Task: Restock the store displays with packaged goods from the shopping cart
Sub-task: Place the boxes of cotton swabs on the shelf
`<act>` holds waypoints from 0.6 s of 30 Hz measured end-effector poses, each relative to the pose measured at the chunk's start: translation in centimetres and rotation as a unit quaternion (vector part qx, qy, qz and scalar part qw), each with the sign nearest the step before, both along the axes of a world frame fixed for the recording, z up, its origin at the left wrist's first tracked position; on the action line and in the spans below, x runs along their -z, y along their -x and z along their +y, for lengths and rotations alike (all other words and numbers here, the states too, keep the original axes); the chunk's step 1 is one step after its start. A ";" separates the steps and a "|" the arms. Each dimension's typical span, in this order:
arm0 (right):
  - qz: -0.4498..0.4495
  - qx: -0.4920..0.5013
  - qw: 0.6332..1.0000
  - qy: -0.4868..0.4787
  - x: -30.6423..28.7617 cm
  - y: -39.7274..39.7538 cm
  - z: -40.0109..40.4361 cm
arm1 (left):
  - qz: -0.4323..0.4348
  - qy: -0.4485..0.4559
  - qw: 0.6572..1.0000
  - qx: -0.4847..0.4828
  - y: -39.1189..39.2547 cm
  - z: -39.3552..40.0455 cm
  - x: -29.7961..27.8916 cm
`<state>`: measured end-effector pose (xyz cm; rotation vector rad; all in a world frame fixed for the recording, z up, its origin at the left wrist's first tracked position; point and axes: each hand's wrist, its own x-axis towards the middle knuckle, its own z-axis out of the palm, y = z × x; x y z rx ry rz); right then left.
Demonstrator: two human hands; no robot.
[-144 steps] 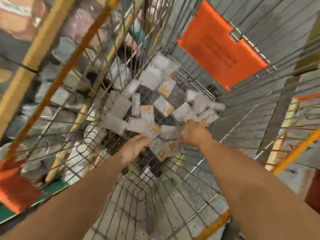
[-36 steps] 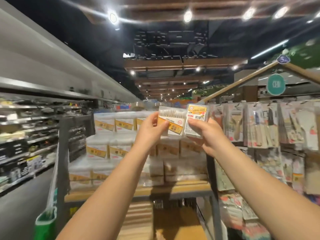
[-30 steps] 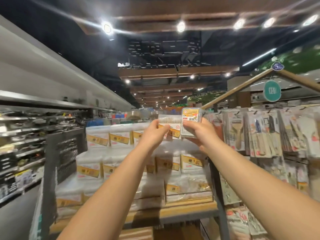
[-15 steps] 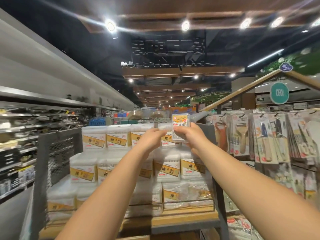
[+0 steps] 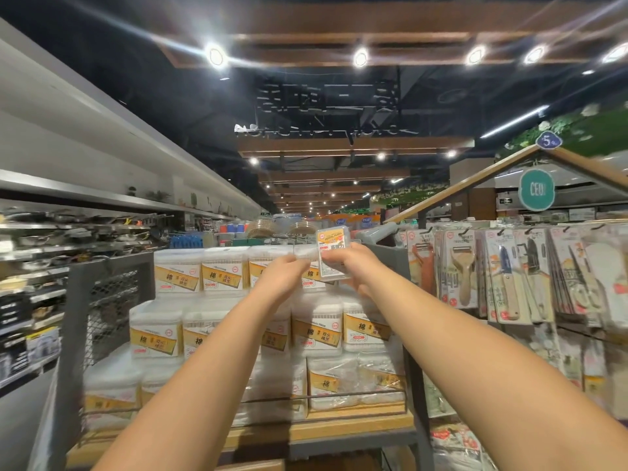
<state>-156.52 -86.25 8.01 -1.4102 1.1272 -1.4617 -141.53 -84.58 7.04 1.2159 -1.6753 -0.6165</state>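
2 hands meet at the top row of the stacked display, both arms stretched forward and slightly up. The right hand (image 5: 360, 266) pinches a small floss pack (image 5: 333, 253) by its lower part, thumb in front and fingers behind, so the pack stands upright with its long axis vertical and its printed face toward the camera. The pack sits above and just left of that hand, right over the lids of the top row of cotton-swab boxes (image 5: 224, 270).

The left hand (image 5: 283, 275) is just beside it, to the left and a little lower. Its fingers reach toward a clear lid at the pack's left edge and seem to touch it, but its own back hides the fingertips, so I cannot tell whether it grasps anything or only steadies the box.

The coming move, as I judge it, is a short set-down: the pack goes forward and down onto the lids or just behind them, and the right hand is the 1 to do it, since it alone carries the pack. The drop is small, so the main risk is the tall, narrow pack tipping over on the smooth lids.

To the right, a rack of hanging kitchen tools (image 5: 509, 277) stands near the right forearm.
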 end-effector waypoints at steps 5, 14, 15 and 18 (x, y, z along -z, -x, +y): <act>-0.056 0.020 0.998 0.037 0.8 1.3 1.6 | 0.014 0.051 0.999 0.001 -1.0 1.8 0.8; -0.003 -0.006 0.991 0.131 4.0 3.6 5.9 | 0.102 0.152 0.981 0.058 1.4 4.6 4.1; 0.025 0.003 0.990 0.137 4.1 3.6 5.7 | 0.091 0.160 0.981 0.061 2.0 4.7 4.4; 0.005 0.005 0.991 0.135 4.0 3.4 4.7 | 0.017 0.189 0.980 0.058 3.1 4.7 5.2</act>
